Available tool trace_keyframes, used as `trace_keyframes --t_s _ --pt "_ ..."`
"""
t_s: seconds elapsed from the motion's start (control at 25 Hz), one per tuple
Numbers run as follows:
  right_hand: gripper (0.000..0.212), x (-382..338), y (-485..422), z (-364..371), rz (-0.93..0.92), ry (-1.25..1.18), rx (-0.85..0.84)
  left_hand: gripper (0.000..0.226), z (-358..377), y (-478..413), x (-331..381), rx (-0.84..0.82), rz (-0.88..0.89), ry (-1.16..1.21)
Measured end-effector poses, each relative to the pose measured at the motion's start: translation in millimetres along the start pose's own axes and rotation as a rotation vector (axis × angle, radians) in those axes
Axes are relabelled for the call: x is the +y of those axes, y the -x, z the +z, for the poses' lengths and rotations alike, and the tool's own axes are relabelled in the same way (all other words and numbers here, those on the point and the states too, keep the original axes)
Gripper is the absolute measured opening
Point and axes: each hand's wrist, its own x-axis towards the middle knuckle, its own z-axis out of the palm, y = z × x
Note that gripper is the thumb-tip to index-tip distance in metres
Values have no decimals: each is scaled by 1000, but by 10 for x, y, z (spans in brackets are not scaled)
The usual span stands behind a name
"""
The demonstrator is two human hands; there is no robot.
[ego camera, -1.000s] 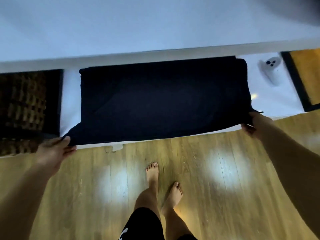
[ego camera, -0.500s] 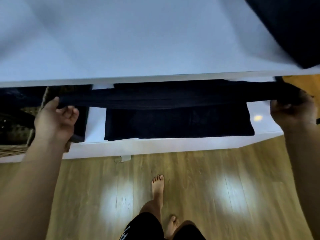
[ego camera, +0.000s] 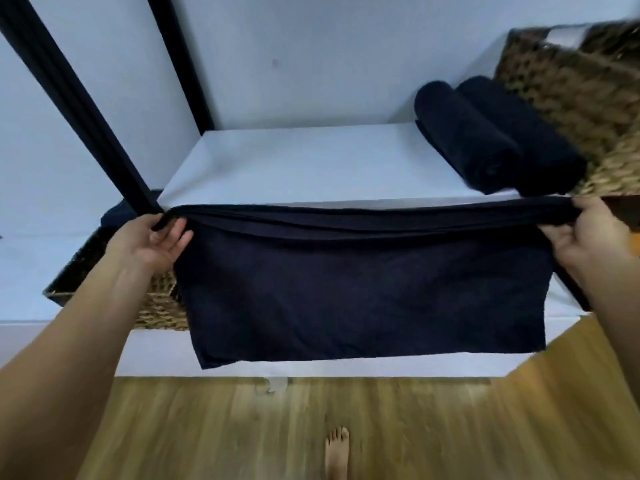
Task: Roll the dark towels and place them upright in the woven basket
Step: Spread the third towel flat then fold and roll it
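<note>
Far left, black posts point(ego camera: 69, 98) slant up past the white shelf point(ego camera: 311, 161). Below them the left basket point(ego camera: 159, 306), woven, sits on the white desk point(ego camera: 20, 271). The left hand point(ego camera: 156, 240) is in front of it, grip clamped on the dark towel point(ego camera: 363, 289) at its left end, thumb on top. The towel is stretched taut btwn both hands, folded over, and the rest hangs flat in front of the desk edge, above the wood floor point(ego camera: 450, 427). A bare foot point(ego camera: 336, 448) shows at bottom center. Up right, two rolled towels point(ego camera: 464, 133) lie on their sides on the shelf, side by side, touching the right basket point(ego camera: 571, 81). The right hand point(ego camera: 585, 233) has its grip closed round the towel's right end.
</note>
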Motion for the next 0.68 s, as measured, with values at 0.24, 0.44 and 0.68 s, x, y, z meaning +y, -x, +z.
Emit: trace_keyframes --t_s 0.24,0.44,0.68 --pt "6 -263 616 94 -118 124 63 11 -282 535 191 -89 32 208" --pt "26 -458 1058 682 -274 158 -136 10 213 809 408 -260 154 281" --pt "3 -1127 1000 1649 -309 24 -229 25 1044 674 1236 -340 365 383"
